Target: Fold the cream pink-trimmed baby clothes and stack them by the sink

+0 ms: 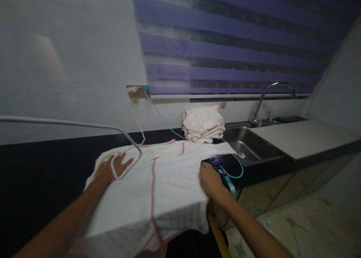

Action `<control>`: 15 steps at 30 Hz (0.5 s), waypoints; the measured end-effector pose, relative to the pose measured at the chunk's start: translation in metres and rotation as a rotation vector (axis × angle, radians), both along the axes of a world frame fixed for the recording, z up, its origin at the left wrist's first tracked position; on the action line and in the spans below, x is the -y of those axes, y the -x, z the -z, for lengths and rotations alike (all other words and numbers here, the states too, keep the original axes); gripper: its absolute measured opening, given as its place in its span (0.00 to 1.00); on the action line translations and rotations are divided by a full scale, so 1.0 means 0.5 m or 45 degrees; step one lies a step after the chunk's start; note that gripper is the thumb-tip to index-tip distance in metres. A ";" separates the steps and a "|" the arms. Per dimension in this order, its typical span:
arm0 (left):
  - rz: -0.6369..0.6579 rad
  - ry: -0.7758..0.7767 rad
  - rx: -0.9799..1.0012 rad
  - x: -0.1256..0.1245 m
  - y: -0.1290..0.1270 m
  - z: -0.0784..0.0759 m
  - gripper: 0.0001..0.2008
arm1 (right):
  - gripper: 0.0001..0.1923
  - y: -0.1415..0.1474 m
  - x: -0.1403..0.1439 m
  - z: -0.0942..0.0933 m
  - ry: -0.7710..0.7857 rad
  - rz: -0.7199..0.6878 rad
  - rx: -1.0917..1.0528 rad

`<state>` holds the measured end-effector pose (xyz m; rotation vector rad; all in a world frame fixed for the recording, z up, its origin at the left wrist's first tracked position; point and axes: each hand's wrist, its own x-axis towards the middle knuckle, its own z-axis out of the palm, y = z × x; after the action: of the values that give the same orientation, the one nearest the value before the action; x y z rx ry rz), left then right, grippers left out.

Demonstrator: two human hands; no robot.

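Note:
A white garment (177, 179) with pink trim lies spread over the front of the dark counter, its near edge hanging down. Fingers apart, my left hand (113, 168) rests flat on the garment's left part. My right hand (210, 179) is closed at the garment's right edge, pinching the cloth; its fingertips are partly hidden. One sleeve stretches right toward the sink. A pale cable (126, 135) loops in front of my left hand. Right beside my right hand lie a dark phone-like object (216, 161) and a teal strap (230, 184).
A stack of folded white garments (203, 124) stands at the back of the counter (42, 168). To the right are a steel sink (254, 145), a curved faucet (261, 100) and a pale board (310, 136). A teal cable (162, 117) runs from the wall socket (137, 91).

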<state>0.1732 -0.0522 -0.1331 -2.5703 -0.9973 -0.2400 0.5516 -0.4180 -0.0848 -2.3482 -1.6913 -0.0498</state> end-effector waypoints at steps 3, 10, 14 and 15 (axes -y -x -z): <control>-0.024 0.020 -0.007 0.010 -0.009 -0.007 0.26 | 0.30 -0.023 -0.048 -0.011 -0.014 -0.089 0.023; -0.099 0.022 -0.040 0.024 -0.018 -0.014 0.26 | 0.35 -0.058 -0.125 -0.017 -0.204 -0.174 0.089; -0.069 0.033 -0.032 0.030 -0.017 -0.015 0.26 | 0.29 -0.080 -0.156 -0.055 -0.267 -0.003 0.085; -0.060 0.043 -0.028 0.031 -0.017 -0.015 0.26 | 0.26 -0.087 -0.162 -0.065 -0.270 0.084 0.082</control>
<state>0.1818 -0.0675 -0.1254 -2.5704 -1.0615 -0.1829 0.5953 -0.3368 -0.0522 -2.2651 -1.5521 -0.3045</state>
